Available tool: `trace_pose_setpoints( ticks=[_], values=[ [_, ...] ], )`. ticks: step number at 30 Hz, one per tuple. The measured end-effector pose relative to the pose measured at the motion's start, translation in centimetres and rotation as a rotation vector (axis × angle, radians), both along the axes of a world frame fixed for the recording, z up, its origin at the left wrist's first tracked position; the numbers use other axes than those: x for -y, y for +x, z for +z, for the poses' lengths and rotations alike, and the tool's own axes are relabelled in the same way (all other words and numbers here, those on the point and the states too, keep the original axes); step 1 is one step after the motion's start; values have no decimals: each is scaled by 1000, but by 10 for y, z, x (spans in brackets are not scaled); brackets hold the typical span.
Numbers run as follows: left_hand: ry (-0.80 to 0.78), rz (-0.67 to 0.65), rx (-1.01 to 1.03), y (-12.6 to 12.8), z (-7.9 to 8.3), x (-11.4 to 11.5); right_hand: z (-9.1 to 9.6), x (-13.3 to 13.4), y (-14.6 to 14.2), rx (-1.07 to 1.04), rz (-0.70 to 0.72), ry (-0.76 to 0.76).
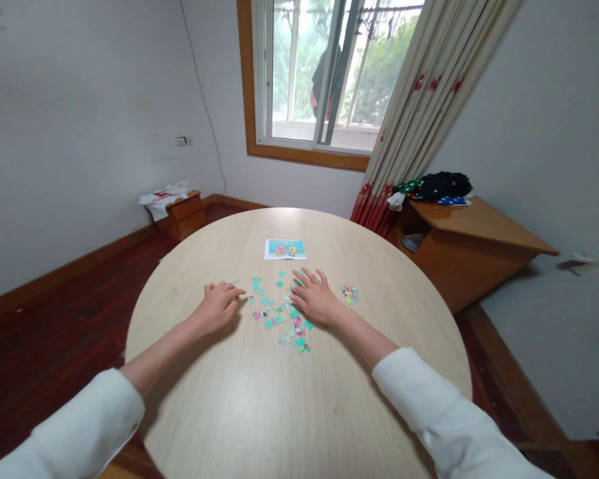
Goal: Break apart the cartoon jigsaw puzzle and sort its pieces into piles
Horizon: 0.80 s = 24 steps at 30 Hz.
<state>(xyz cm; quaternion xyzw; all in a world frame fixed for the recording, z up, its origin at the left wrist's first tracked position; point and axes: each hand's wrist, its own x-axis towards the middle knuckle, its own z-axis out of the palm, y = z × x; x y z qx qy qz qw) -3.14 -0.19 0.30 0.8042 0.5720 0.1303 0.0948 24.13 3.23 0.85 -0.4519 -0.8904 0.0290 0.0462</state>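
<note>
We see both forearms in white sleeves reaching forward over round table [259,412], with broad bare wood between near rim and hands. Left hand [218,307] rests knuckles up, fingers loosely curled, tips at left fringe of scattered puzzle pieces [278,318]; we cannot tell whether it pinches a piece. Right hand [315,299] lies flat, palm down, fingers spread, gripping nothing, covering right part of scatter. Small piece cluster [349,294] just beside it, further right. Beyond, picture sheet [285,249] lies apart from pieces, with bare tabletop behind it to far rim.
</note>
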Motion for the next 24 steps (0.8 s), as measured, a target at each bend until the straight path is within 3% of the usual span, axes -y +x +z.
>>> trace_pose_setpoints(
  ticks=[6,19,24],
  values=[
    [-10,-144,-94,9,-1,14,0,0,-3,-9,31,7],
    [-39,-134,-165,20,6,17,-6,-2,-5,-32,56,36],
    [-127,-225,-152,12,15,21,-6,-2,-4,-33,55,29]
  ],
)
